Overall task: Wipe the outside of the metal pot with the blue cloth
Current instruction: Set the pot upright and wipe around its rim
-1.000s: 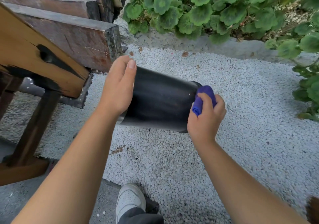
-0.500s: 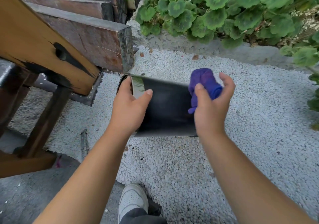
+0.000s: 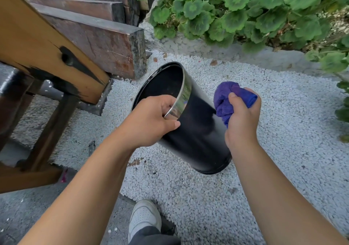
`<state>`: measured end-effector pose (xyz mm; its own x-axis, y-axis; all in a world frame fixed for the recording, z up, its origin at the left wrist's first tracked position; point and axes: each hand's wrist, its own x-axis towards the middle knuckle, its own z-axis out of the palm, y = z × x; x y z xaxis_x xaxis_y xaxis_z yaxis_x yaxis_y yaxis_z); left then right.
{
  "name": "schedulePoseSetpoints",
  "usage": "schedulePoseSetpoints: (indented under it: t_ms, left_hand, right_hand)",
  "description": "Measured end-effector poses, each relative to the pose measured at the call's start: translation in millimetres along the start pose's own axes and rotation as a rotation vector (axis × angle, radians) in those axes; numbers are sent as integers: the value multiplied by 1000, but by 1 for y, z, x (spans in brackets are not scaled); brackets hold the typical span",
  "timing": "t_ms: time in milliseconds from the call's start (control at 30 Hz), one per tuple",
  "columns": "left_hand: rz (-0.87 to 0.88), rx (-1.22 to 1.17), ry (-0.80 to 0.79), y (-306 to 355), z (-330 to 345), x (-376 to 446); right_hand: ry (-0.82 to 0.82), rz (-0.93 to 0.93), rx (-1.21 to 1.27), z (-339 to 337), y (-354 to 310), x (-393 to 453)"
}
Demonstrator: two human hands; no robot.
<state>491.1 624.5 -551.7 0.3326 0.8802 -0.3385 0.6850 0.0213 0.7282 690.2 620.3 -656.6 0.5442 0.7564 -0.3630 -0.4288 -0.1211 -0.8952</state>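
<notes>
We grip the pot (image 3: 196,131) rim with our left hand (image 3: 151,124), tilting its side toward the bunched blue cloth (image 3: 229,99) our right hand (image 3: 241,120) clutches

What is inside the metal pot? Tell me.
The metal pot shows a dark, seemingly empty inner wall; the left hand grips its rim, fingers curled inside. Its tilt and shadow hide the bottom.
</notes>
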Motion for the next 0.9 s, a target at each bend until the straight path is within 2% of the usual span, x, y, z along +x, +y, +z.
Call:
schedulePoseSetpoints:
  t_ms: [233, 333, 400, 533, 600, 767, 900]
  left_hand:
    - [310, 494, -193, 37, -48, 6]
    - [431, 670, -174, 33, -51, 20]
    - [416, 724, -159, 19, -47, 32]
    - [326, 720, -117, -20, -42, 37]
    - [346, 624, -45, -35, -36, 32]
    - [399, 473, 42, -57, -21, 21]
    - [401, 468, 69, -64, -15, 19]
  right_hand:
    - [6, -101, 74, 7, -11, 0]
    - [59, -148, 77, 5, -15, 2]
    - [44, -128, 44, 2, -14, 3]
    - [-60, -93, -51, 0, 1, -3]
    - [-102, -104, -132, 3, 5, -9]
    - [18, -177, -201, 1, 6, -15]
    - [-42, -248, -241, 0, 0, -18]
